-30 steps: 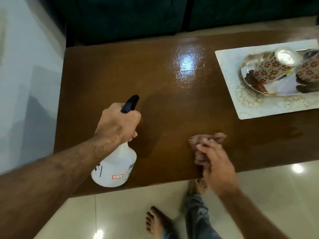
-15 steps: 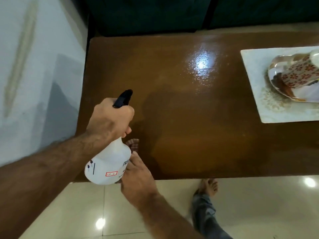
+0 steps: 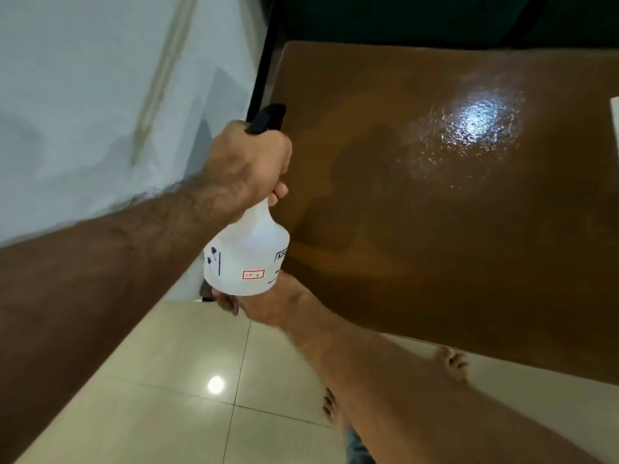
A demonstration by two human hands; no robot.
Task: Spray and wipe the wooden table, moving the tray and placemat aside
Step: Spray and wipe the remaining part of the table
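Wooden table [image 3: 452,246] fills the picture from twelve to four o'clock. Its top is a broad, flat, glossy brown slab with a rounded corner at about eleven o'clock. A bright patch of reflected light at one o'clock glitters on what look like fine droplets, so the surface is probably wet and slippery there. It looks heavy and rigid, something to wipe across rather than lift.

Near the centre, the left hand [image 3: 248,162] curls its fingers around the neck of a spray bottle [image 3: 248,256], just under the black trigger head [image 3: 268,117]. The bottle is white, semi-translucent plastic with a flared, rounded base and a small red-bordered label. It is likely light and smooth, and best held at the narrow neck, as it is here.

Just below the bottle, at the table's near left corner, the right hand [image 3: 268,303] reaches in. Its fingers are hidden behind the bottle, so I cannot tell whether they hold anything.

A thin white sliver at the three o'clock edge may be the placemat [image 3: 615,118]. Pale, shiny floor tiles [image 3: 167,380] lie at six to seven o'clock, with bare feet visible.
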